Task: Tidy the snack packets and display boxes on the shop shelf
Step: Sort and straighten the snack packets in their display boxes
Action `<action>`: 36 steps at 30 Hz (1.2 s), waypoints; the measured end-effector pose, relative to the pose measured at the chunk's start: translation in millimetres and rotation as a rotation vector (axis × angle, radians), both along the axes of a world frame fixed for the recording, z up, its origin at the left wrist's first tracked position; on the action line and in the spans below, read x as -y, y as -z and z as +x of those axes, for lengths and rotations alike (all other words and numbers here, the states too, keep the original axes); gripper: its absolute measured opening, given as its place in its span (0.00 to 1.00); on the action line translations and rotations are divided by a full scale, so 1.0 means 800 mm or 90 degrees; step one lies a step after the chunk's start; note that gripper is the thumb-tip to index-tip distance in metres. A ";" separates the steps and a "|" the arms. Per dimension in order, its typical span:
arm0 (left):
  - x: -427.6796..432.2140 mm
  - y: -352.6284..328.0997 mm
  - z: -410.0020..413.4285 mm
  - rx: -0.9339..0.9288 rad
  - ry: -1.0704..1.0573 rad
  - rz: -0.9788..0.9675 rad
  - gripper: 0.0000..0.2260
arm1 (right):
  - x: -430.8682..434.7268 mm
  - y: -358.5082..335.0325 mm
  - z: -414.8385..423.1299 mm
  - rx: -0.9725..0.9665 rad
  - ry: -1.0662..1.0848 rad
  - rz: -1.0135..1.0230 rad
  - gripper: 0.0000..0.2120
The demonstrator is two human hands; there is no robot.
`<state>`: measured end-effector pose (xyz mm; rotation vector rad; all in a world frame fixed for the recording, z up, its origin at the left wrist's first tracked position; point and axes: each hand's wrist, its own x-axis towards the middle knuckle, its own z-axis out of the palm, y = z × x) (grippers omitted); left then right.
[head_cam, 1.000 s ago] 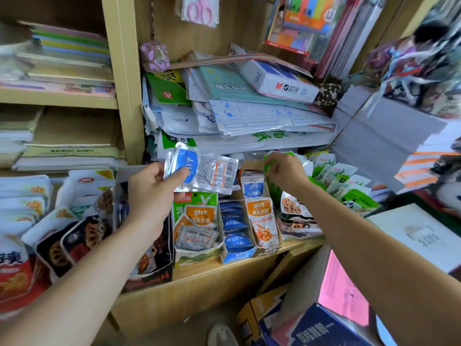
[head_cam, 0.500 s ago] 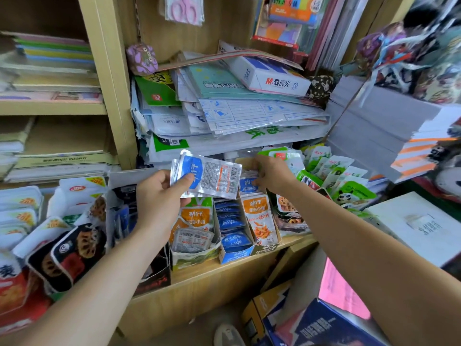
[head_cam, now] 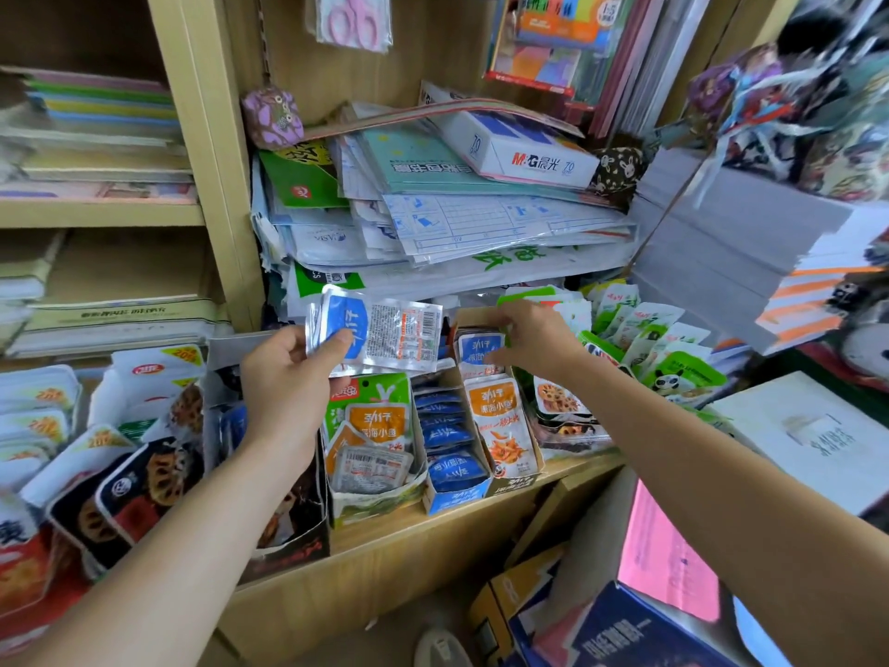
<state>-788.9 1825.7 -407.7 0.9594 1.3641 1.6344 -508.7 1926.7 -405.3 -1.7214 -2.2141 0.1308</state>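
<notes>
Above the blue display box (head_cam: pixel 452 457), your left hand (head_cam: pixel 288 382) grips blue fish packets (head_cam: pixel 385 334) lying crosswise. Your right hand (head_cam: pixel 531 341) pinches a neighbouring packet (head_cam: pixel 474 351).

glossy foil packets (head_cam: pixel 380 332), matt wooden shelf (head_cam: pixel 385 546)

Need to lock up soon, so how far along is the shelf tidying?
Looks done: the blue display box holds a neat row. In hand: the left hand grips a bunch of blue packets; the right hand reaches a stray blue packet in the orange box. Left: the jumbled green box and loose lotus-root packets.
</notes>
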 end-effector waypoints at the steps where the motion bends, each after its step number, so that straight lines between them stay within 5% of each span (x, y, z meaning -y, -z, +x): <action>1: 0.000 0.000 0.000 0.002 0.002 -0.002 0.02 | 0.000 0.003 -0.004 0.031 -0.006 -0.005 0.26; 5: 0.001 0.001 0.000 -0.003 0.000 -0.004 0.02 | -0.005 0.012 -0.013 0.045 0.010 0.017 0.20; 9: 0.002 -0.002 0.001 0.004 0.003 -0.001 0.02 | -0.001 -0.003 -0.008 -0.073 0.081 0.079 0.09; 15: 0.006 -0.006 0.001 0.006 0.002 0.002 0.03 | 0.004 -0.040 0.008 -0.178 0.113 0.104 0.09; 20: 0.012 -0.005 0.003 0.014 0.005 -0.004 0.03 | 0.015 -0.015 -0.010 0.058 0.049 -0.044 0.30; 24: 0.012 -0.003 0.001 0.004 0.000 0.004 0.04 | 0.008 0.017 -0.025 0.067 0.081 -0.027 0.39; 36: 0.007 -0.001 -0.005 -0.015 0.006 0.009 0.02 | 0.019 -0.031 -0.010 -0.200 0.189 0.162 0.11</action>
